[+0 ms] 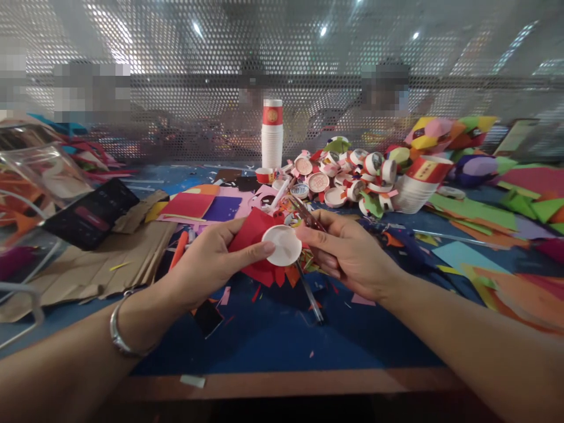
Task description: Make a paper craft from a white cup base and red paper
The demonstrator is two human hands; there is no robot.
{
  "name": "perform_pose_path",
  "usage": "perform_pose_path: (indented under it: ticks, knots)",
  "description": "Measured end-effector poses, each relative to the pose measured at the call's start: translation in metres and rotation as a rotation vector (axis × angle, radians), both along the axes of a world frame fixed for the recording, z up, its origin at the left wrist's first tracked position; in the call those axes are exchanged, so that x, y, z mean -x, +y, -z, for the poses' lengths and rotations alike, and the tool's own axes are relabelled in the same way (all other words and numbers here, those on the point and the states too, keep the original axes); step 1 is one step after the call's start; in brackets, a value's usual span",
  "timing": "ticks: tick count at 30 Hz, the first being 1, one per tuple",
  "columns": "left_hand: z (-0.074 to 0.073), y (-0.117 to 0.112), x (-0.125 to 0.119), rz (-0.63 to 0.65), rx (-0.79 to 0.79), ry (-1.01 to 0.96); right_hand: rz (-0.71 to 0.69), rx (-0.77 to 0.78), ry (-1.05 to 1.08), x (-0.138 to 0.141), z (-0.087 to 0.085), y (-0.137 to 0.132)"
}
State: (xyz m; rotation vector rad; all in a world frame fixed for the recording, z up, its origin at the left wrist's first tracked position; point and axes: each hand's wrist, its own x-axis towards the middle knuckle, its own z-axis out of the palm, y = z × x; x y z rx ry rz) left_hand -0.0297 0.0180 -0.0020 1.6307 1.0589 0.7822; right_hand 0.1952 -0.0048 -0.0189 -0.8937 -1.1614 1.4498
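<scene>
In the middle of the view a round white paper cup bottom point(282, 254) lies against a sheet of red paper point(251, 238). My left hand point(220, 252) pinches both, its thumb on the disc's left edge. The red sheet's lower edge looks jagged. My right hand point(339, 249) is closed around a pair of scissors point(304, 212), blades pointing up and left, while its thumb and fingertips touch the disc's right edge. Beneath the hands lie a pen point(311, 296) and small colored paper scraps.
Beyond the hands is a heap of cut cup bottoms point(318, 182). A tall cup stack point(272, 138) stands behind it, and another cup stack point(416, 185) leans to the right. Cardboard point(127, 258) and a black box point(92, 214) lie left; colored paper point(471, 255) lies right.
</scene>
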Motion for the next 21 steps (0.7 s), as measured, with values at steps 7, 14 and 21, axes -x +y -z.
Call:
perform_pose_path:
  ticks: [7, 14, 21]
  knots:
    - [-0.0055, -0.0013, -0.0027, 0.101, -0.001, 0.095, 0.035, -0.041, -0.022, -0.0014, -0.0003, -0.0010]
    - [-0.0025, 0.0001, 0.0017, 0.157, 0.062, 0.154, 0.061, -0.030, -0.026, -0.0015, -0.0011, 0.0008]
    - [-0.0081, 0.0017, -0.0003, 0.160, 0.057, 0.161, 0.050, -0.049, -0.059, -0.0032, -0.0016, -0.0002]
